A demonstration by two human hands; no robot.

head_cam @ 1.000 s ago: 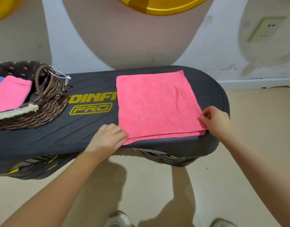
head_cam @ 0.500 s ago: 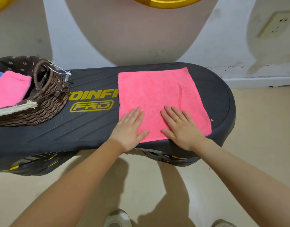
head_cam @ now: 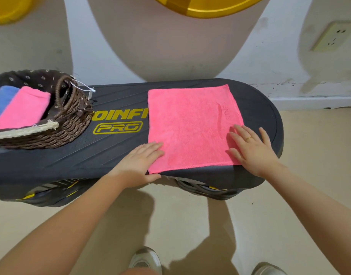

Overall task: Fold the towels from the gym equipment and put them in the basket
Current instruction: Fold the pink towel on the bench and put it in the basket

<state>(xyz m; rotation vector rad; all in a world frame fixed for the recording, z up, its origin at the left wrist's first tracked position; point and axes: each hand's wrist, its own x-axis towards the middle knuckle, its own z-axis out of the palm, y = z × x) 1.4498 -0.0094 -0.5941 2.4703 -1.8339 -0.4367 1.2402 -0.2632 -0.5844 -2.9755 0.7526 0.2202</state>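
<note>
**A:** Grey trainers [head_cam: 145, 259] at the bottom edge, toes toward the gear. Both bare forearms reach up from there. Hand poses?

**B:** Left hand [head_cam: 140, 162]: palm down, fingers straight and together, tips on the near-left edge of the pink towel [head_cam: 190, 128], thumb at its near-left corner. Pressing flat, gripping nothing.

**A:** Right?

**B:** Right hand [head_cam: 250, 148]: also palm down, fingers straight and spread, lying on the towel's near-right corner. Heel of the palm sits off the cloth on the black deck [head_cam: 115, 153]. Gold ring [head_cam: 249, 138] on one finger. Nothing grasped.

**A:** Towel state?

**B:** Folded into a flat rectangle, lying on the right half of the deck. Near edge runs along the deck's front lip. Embossed logo near its right side, text unreadable.

**A:** Deck markings?

**B:** Yellow lettering [head_cam: 119, 121] just left of the towel, "OINFI" over "PRO". The towel's left edge covers the end of the top line.

**A:** Basket?

**B:** Woven brown basket [head_cam: 71, 124] on the deck's left end, well apart from the towel. Dark flowered lining. Inside: a folded pink towel [head_cam: 24, 108] with a blue towel [head_cam: 1, 102] touching its left side. White tag [head_cam: 85, 88] hangs off the handle.

**A:** Behind?

**B:** Pale wall, wall socket [head_cam: 331, 36] upper right, yellow discs [head_cam: 206, 6] cropped at the top edge.
</note>
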